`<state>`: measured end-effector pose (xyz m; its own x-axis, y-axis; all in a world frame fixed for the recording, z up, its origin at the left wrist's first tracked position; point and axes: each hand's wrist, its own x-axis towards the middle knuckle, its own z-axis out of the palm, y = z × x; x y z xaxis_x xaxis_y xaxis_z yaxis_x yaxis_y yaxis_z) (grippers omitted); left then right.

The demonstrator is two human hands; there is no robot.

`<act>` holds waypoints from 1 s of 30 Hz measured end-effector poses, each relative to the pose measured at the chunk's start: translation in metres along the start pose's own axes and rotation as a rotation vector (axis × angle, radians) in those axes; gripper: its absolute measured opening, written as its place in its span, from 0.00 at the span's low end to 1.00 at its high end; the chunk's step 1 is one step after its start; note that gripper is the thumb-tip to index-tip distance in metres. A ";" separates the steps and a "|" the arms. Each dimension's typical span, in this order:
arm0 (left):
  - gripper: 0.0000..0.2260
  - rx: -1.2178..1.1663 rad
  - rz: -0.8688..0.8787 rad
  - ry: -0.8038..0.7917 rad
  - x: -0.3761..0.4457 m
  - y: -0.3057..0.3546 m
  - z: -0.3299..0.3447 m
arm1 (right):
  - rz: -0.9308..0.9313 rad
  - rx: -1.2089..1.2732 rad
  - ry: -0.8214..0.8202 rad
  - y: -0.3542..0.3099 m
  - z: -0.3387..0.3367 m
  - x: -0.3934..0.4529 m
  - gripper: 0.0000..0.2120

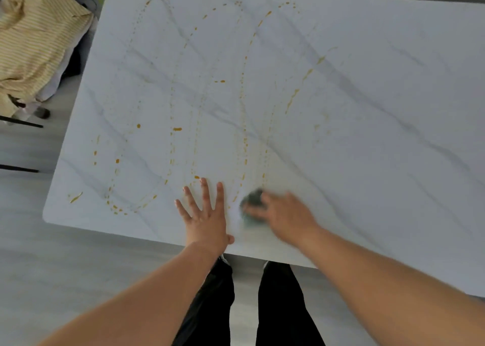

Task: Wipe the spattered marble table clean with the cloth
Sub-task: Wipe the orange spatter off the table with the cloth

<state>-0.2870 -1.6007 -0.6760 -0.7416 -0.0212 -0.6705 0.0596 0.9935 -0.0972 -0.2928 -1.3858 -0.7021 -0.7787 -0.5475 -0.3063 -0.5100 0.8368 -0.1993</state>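
Right hand (284, 214) grips the cloth (252, 201) — press flat, sweep overlapping strokes across table (367, 109); left hand (206, 214) braces, fingers spread.

To your left, a yellow striped cloth (34, 44) lies heaped over furniture; pale grey floor (65, 267) spreads below you.

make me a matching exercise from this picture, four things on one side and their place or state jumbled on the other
Things:
1. left hand
2. right hand
3. orange-brown sauce spatter
4. yellow striped fabric

Places or states:
A. heaped beside the table's far left corner
B. flat on the white marble table, fingers spread
C. blurred, pressing the grey-green cloth
D. looping trails across the tabletop

Pairs: 1-B, 2-C, 3-D, 4-A
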 end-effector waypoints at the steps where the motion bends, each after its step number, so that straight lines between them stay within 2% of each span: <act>1: 0.63 -0.016 0.023 -0.014 0.002 -0.002 0.002 | 0.201 -0.016 0.022 0.015 -0.007 0.012 0.32; 3: 0.60 -0.061 0.086 -0.047 0.002 -0.010 0.005 | 0.664 0.144 0.004 0.036 -0.015 0.028 0.34; 4: 0.58 -0.088 0.122 -0.053 0.002 -0.015 0.006 | 0.814 0.217 0.002 0.034 -0.017 0.032 0.36; 5: 0.54 -0.115 0.158 -0.051 0.001 -0.023 0.006 | 0.872 0.256 0.021 0.019 -0.016 0.034 0.36; 6: 0.50 -0.136 0.187 -0.040 0.001 -0.029 0.006 | 0.801 0.243 0.019 -0.001 -0.010 0.030 0.36; 7: 0.46 -0.149 0.215 -0.017 0.002 -0.037 0.004 | 0.644 0.193 0.045 -0.028 0.001 0.024 0.36; 9: 0.39 -0.136 0.247 0.014 0.007 -0.052 -0.003 | 0.224 0.119 -0.023 -0.067 0.020 0.007 0.37; 11: 0.35 -0.092 0.283 0.024 0.017 -0.068 -0.012 | -0.109 0.029 -0.099 -0.053 0.022 0.009 0.35; 12: 0.34 -0.066 0.302 0.032 0.024 -0.076 -0.017 | -0.125 -0.038 -0.060 -0.033 0.018 0.016 0.34; 13: 0.33 -0.044 0.323 0.039 0.031 -0.080 -0.022 | 0.005 -0.056 -0.053 -0.015 0.008 0.024 0.33; 16: 0.31 -0.036 0.367 0.062 0.052 -0.089 -0.038 | 0.779 0.216 0.000 0.019 -0.013 0.038 0.36; 17: 0.31 -0.048 0.369 0.064 0.057 -0.089 -0.043 | 0.913 0.266 0.030 0.011 -0.016 0.039 0.37; 18: 0.31 -0.062 0.369 0.067 0.061 -0.089 -0.047 | 0.946 0.274 0.016 -0.002 -0.018 0.040 0.40; 19: 0.31 -0.068 0.372 0.074 0.066 -0.087 -0.051 | 0.869 0.238 -0.017 -0.022 -0.018 0.038 0.42; 21: 0.32 -0.042 0.385 0.081 0.074 -0.082 -0.060 | 0.481 0.194 -0.041 -0.073 0.000 0.027 0.42; 23: 0.33 0.026 0.410 0.047 0.081 -0.074 -0.069 | 0.069 0.143 -0.137 -0.094 0.017 0.012 0.37; 24: 0.33 0.064 0.419 0.019 0.085 -0.071 -0.072 | -0.045 0.094 -0.121 -0.083 0.016 0.011 0.33; 25: 0.33 0.096 0.422 -0.007 0.089 -0.068 -0.077 | 0.010 0.099 -0.103 -0.064 0.010 0.016 0.29; 26: 0.33 0.121 0.418 -0.036 0.092 -0.066 -0.081 | 0.185 0.166 -0.119 -0.044 0.001 0.025 0.26; 29: 0.33 0.181 0.414 -0.108 0.099 -0.063 -0.088 | 0.957 0.326 0.005 0.003 -0.019 0.043 0.33; 30: 0.33 0.212 0.418 -0.125 0.099 -0.063 -0.090 | 1.118 0.369 0.055 0.008 -0.021 0.045 0.34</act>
<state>-0.4240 -1.6553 -0.6703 -0.5399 0.3486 -0.7662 0.4796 0.8754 0.0603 -0.3399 -1.4041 -0.6976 -0.7451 0.4990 -0.4425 0.5957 0.7962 -0.1054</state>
